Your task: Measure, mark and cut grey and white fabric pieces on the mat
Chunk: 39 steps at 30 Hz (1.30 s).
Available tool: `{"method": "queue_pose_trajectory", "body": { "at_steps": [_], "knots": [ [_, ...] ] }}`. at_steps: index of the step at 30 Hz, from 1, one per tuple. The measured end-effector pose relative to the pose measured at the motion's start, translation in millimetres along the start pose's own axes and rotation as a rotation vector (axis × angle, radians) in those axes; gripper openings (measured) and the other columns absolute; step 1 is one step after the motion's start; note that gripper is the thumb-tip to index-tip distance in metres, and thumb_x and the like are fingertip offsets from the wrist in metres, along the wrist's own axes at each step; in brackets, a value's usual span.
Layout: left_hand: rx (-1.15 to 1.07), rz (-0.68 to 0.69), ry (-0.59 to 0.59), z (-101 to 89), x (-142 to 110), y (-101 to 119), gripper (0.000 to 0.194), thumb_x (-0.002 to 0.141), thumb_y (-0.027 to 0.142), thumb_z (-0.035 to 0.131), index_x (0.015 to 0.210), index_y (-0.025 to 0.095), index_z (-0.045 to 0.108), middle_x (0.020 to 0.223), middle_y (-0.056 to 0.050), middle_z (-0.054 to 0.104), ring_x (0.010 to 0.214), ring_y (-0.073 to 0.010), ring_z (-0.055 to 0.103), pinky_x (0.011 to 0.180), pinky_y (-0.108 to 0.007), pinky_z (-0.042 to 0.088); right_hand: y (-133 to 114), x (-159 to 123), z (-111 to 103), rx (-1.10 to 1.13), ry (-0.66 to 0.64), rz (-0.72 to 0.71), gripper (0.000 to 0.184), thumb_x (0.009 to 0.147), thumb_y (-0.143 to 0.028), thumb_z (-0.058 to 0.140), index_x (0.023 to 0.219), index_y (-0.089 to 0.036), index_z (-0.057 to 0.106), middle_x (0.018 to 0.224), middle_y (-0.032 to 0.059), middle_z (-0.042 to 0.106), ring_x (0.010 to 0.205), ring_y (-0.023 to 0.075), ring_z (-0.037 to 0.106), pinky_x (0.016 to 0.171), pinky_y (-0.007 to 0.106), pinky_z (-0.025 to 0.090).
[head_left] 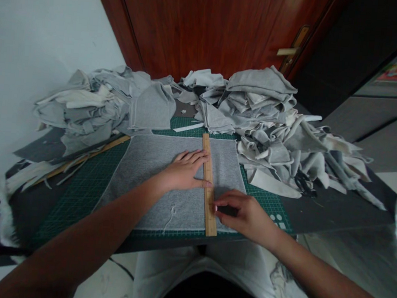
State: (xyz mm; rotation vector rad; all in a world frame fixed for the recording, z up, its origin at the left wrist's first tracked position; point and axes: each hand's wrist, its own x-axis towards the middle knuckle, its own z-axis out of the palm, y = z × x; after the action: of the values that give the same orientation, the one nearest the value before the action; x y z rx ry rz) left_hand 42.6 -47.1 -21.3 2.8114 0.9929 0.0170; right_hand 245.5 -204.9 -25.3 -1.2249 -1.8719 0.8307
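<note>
A grey square of fabric point(154, 182) lies flat on a green cutting mat point(79, 194). Across its right part runs a wooden ruler point(208, 168), from the far edge to the near edge. My left hand point(185, 171) lies open and flat, fingers stretched onto the ruler and pressing it to the cloth. Just right of the ruler's near end, my right hand point(243, 214) is curled shut round a small dark object I cannot make out, its tip against the ruler's edge.
Heaps of grey and white fabric scraps lie at the back left point(98, 103) and back right point(273, 123). Dark scissors point(305, 184) rest on the right. A second wooden ruler point(90, 155) pokes out at the left. A brown door point(212, 25) stands behind.
</note>
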Motion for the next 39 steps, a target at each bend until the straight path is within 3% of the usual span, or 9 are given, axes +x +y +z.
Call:
{"method": "queue_pose_trajectory", "body": {
  "at_steps": [11,16,39],
  "knots": [
    [0.017,-0.006,0.0,-0.8,2,0,0.095,0.088,0.081,0.045,0.158,0.018,0.032,0.167,-0.014,0.031,0.154,-0.0321,0.028,0.125,-0.047,0.018,-12,-25,6,0.015,-0.006,-0.006,0.019,0.084,-0.019,0.072,0.102,-0.023,0.078,0.096,0.0046,0.076,0.091,0.0201,0.069,0.08,0.035,0.055],
    [0.015,0.001,0.012,-1.0,2,0,0.092,0.089,0.08,0.045,0.158,0.02,0.033,0.167,-0.013,0.033,0.153,-0.0322,0.03,0.125,-0.047,0.017,-15,-27,6,0.019,-0.013,-0.022,0.018,0.085,-0.017,0.072,0.101,-0.018,0.078,0.095,0.0058,0.075,0.091,0.0197,0.069,0.08,0.034,0.054],
    [0.017,-0.014,-0.006,-1.7,2,1,0.096,0.088,0.082,0.045,0.159,0.018,0.032,0.167,-0.013,0.03,0.154,-0.0319,0.028,0.125,-0.049,0.017,-9,-30,3,0.06,-0.104,-0.13,0.02,0.086,-0.018,0.071,0.105,-0.017,0.076,0.095,0.0067,0.077,0.089,0.019,0.069,0.081,0.034,0.053]
  ]
}}
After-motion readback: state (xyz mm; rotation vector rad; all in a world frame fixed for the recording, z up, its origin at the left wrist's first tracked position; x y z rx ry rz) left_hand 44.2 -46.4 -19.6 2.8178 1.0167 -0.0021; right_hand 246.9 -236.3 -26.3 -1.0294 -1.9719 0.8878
